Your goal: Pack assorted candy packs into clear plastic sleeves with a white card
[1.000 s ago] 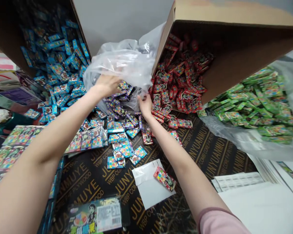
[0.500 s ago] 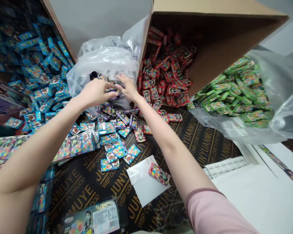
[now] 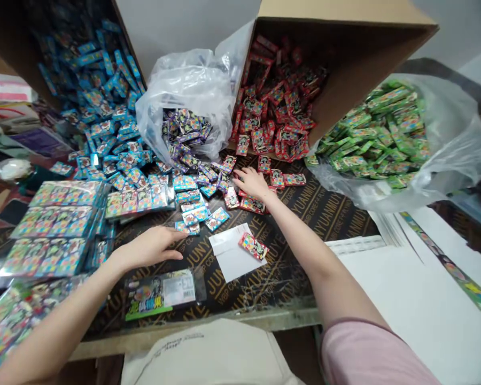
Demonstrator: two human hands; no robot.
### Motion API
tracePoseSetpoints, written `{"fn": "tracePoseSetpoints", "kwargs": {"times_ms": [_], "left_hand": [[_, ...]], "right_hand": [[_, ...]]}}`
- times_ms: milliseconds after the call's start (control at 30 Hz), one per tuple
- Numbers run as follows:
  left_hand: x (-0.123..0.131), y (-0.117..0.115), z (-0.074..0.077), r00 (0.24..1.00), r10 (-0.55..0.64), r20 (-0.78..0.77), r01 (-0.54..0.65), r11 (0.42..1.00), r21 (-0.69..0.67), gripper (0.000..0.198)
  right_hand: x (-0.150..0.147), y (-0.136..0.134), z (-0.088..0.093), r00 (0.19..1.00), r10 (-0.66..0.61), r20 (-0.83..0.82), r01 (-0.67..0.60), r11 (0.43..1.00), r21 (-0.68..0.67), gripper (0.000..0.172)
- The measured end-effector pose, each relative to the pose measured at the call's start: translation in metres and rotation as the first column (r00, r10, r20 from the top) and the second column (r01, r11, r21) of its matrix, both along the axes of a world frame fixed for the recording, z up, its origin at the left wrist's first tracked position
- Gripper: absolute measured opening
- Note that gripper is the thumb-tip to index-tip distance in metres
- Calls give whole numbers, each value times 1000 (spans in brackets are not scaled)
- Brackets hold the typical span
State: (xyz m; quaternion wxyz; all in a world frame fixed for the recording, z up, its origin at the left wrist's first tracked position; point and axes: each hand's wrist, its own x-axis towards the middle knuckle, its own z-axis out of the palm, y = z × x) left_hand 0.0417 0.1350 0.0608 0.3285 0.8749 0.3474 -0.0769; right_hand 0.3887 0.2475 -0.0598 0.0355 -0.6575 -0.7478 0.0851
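My left hand (image 3: 157,247) is held low over the board with fingers stretched out and nothing in it. Its fingertips are at the edge of a blue candy packet (image 3: 187,229). My right hand (image 3: 251,183) lies spread beside a red candy packet (image 3: 251,205), between the purple packets (image 3: 208,171) and a few loose red ones. More blue packets (image 3: 195,215) are gathered between my two hands. In front of them, one red packet (image 3: 254,246) rests on a white card (image 3: 229,262).
Open cartons hold blue packets (image 3: 104,80) and red packets (image 3: 291,112). Plastic bags contain purple packets (image 3: 188,125) and green packets (image 3: 388,133). Filled clear packs (image 3: 52,230) are stacked at left, a printed pouch (image 3: 156,294) lies near the edge, white sheets (image 3: 404,289) at right.
Both hands have left the bag of purple packets. My left hand has come back towards me; my right hand has moved down and right to the loose red packets. The view has shifted.
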Motion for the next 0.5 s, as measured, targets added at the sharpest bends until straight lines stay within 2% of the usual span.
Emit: {"fn": "tracePoseSetpoints", "kwargs": {"times_ms": [100,167,233,300,367,433,467,500], "left_hand": [[-3,-16,-2,997,-58,-43,58,998,9,45],[-3,-18,3,997,-55,-49,58,996,66,45],[-1,-19,11,997,-52,-50,58,991,122,46],[2,-24,20,998,-58,-39,64,985,158,47],[-1,-38,32,1000,-29,5,28,977,210,45],[-19,-60,48,990,89,108,-118,947,298,43],[-34,-73,57,963,191,190,-248,904,348,43],[-52,-89,66,906,312,287,-408,825,390,43]], "right_hand": [[-1,-34,8,999,50,-14,-48,993,106,52],[-7,-52,12,986,153,-59,-140,973,183,56],[-17,-64,15,956,279,-87,-265,954,140,68],[-26,-72,13,940,331,-76,-327,943,65,76],[-32,-76,9,935,348,-60,-343,936,80,70],[-33,-80,2,927,366,-85,-349,922,168,60],[-32,-82,-2,927,360,-105,-332,918,215,56],[-30,-83,-6,930,346,-129,-304,916,262,51]]}}
